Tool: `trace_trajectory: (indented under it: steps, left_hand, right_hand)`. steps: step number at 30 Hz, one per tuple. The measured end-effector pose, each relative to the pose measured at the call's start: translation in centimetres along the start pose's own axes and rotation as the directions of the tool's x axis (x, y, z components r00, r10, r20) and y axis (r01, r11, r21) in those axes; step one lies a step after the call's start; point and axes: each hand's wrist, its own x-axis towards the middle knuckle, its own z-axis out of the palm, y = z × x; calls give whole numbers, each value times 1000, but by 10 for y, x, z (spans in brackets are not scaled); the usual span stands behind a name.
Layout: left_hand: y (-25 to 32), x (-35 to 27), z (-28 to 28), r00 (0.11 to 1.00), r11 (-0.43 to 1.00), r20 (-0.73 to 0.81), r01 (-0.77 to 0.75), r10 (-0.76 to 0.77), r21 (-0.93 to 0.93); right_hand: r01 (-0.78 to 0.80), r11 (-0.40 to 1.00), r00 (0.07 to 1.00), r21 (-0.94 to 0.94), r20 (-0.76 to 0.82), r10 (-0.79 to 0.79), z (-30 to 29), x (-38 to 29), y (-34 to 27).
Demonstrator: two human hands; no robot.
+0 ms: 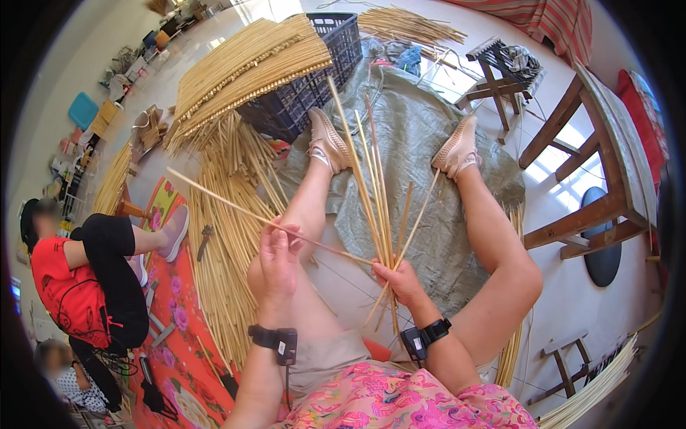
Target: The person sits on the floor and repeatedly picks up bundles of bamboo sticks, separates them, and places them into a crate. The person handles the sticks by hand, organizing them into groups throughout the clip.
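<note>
My left hand [280, 254] has its thumb and fingers around a single long plant stalk [225, 199], tan with a reddish stretch. This stalk slants from the upper left down to my right hand [402, 279], where its lower end meets the fist. In that right hand several thin stalks [381, 220] are gripped together low down, fanning out upward, with short ends poking out below. The stalks differ in length and shade. Between my legs a grey-green woven plastic sheet [455, 252] covers part of the floor. Beside my left leg lies a large pile of loose stalks [225, 268].
Stacked stalk panels [252, 69] rest on a dark plastic crate [276, 110] ahead. A wooden frame [600, 214] and a folding stool [501, 75] stand to the right. A seated person [80, 279] is at left, near a red floral mat [185, 343]. Another person sits behind.
</note>
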Motion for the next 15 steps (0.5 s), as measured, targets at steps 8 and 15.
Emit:
trace_trajectory:
  steps: [8, 15]
  left_hand:
    - [-56, -23, -9, 902, 865, 171, 304, -395, 399]
    - [-87, -35, -22, 781, 665, 257, 254, -569, 702]
  right_hand:
    - [287, 918, 938, 273, -273, -212, -8, 8, 1]
    - [380, 912, 827, 155, -498, -260, 0, 7, -20]
